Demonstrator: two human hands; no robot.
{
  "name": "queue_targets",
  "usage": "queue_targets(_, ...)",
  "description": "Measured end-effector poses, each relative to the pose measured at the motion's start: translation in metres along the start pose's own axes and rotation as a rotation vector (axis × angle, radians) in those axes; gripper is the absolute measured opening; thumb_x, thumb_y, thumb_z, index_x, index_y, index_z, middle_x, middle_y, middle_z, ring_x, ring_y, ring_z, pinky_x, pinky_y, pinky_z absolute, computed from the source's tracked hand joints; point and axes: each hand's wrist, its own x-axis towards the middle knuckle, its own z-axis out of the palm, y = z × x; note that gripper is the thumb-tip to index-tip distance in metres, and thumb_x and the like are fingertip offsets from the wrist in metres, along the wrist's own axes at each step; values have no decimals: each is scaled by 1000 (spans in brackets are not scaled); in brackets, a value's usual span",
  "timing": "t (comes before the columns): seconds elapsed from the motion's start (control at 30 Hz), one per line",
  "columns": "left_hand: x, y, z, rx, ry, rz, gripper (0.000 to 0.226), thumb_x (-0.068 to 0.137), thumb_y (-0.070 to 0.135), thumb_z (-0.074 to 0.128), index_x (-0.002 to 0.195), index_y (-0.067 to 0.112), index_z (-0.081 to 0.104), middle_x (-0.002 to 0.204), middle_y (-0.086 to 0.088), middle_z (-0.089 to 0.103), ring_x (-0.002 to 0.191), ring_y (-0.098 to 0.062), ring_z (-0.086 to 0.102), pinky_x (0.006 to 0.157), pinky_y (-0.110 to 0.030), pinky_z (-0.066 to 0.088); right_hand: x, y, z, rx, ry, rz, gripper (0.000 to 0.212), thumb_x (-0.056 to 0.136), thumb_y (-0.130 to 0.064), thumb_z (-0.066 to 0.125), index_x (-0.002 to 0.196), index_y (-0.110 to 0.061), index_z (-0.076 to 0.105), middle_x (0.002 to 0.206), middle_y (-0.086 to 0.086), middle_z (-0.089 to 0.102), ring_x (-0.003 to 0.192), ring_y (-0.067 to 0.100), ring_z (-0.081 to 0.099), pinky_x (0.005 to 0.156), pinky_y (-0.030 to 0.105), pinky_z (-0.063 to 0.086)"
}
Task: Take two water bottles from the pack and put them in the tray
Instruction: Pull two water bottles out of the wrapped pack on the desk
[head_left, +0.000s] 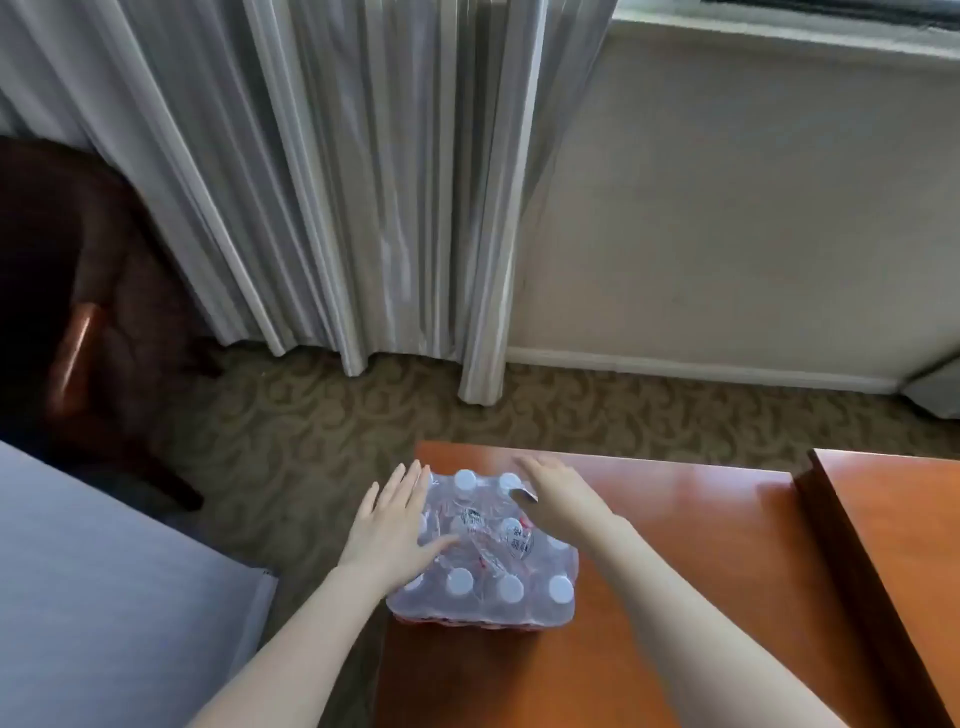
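A shrink-wrapped pack of water bottles (488, 566) with white caps stands at the left edge of a wooden table (675, 571). My left hand (389, 525) lies flat against the pack's left side, fingers spread, thumb on the top film. My right hand (561, 493) rests over the pack's far right top corner, fingers extended and holding nothing. The plastic wrap is crumpled on top in the middle. No tray shows in this view.
A second wooden surface (904, 545) adjoins the table on the right. A grey bed edge (104, 582) lies at the left, a dark chair (88, 322) behind it. Curtains (337, 182) hang over patterned carpet (311, 426) beyond the table.
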Motion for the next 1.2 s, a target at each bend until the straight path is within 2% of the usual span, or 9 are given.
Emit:
queue_targets(0.17, -7, -1, 42, -3, -35, 15, 100, 82, 76, 28, 151, 16, -13, 159, 4, -20, 147, -14, -18, 121, -36, -4, 1, -5, 47, 62, -72, 9, 37, 92, -21, 49, 125, -6, 47, 127, 15, 55, 117, 34, 48, 94, 45, 42)
queue_targets(0.4, -12, -3, 60, -42, 9, 27, 101, 82, 76, 27, 147, 15, -22, 154, 5, -34, 142, -17, -30, 118, -32, -13, 9, -18, 77, 47, 24, -84, 45, 89, -17, 53, 133, -13, 45, 130, 7, 56, 130, 25, 37, 107, 38, 23)
queue_targets(0.5, -12, -4, 60, -48, 13, 33, 101, 82, 75, 28, 147, 15, -21, 153, 4, -34, 142, -18, -31, 117, -32, -14, -2, -17, 57, 149, 158, -97, 19, 82, -7, 57, 100, -9, 62, 99, 8, 65, 102, 29, 51, 89, 36, 40)
queue_targets(0.57, -13, -5, 61, -57, 12, 38, 101, 82, 75, 28, 147, 15, -22, 153, 4, -35, 141, -18, -32, 117, -32, -15, -19, -7, 43, 193, 207, -119, 5, 77, -4, 61, 77, -9, 60, 80, 5, 64, 84, 27, 53, 73, 35, 42)
queue_targets(0.67, -12, -5, 61, -40, 9, 41, 102, 81, 76, 26, 145, 16, -25, 153, 3, -36, 140, -18, -34, 115, -32, -16, -57, 26, 36, 122, 225, -141, 19, 71, -2, 66, 66, -15, 53, 68, -6, 54, 74, 18, 47, 67, 29, 36)
queue_targets(0.83, -11, -6, 62, -45, 0, 46, 102, 81, 77, 26, 144, 17, -28, 152, 3, -38, 140, -17, -34, 115, -32, -17, -110, 63, 65, 32, 209, -188, 20, 68, -11, 83, 66, -22, 66, 82, -17, 72, 84, 4, 47, 68, 20, 40)
queue_targets(0.97, -10, -6, 64, -38, 8, 52, 102, 80, 78, 24, 143, 18, -29, 152, 3, -39, 140, -17, -35, 115, -32, -17, -118, 65, 85, 45, 262, -176, 26, 64, -2, 84, 82, -19, 76, 96, -18, 74, 76, 12, 60, 63, 25, 51)
queue_targets(1.1, -10, -7, 67, -40, 17, 52, 102, 79, 78, 23, 143, 18, -29, 152, 3, -40, 139, -17, -36, 115, -32, -17, -115, 54, 81, 103, 393, -77, 15, 75, -7, 69, 87, -17, 71, 94, -12, 71, 88, 16, 62, 80, 30, 42)
queue_targets(1.2, -10, -8, 69, -46, 31, 55, 101, 78, 79, 21, 141, 20, -32, 152, 3, -40, 140, -16, -36, 116, -32, -16, -86, 26, 67, 111, 507, -41, 16, 79, -9, 62, 93, -15, 65, 92, -5, 67, 89, 19, 57, 77, 31, 40)
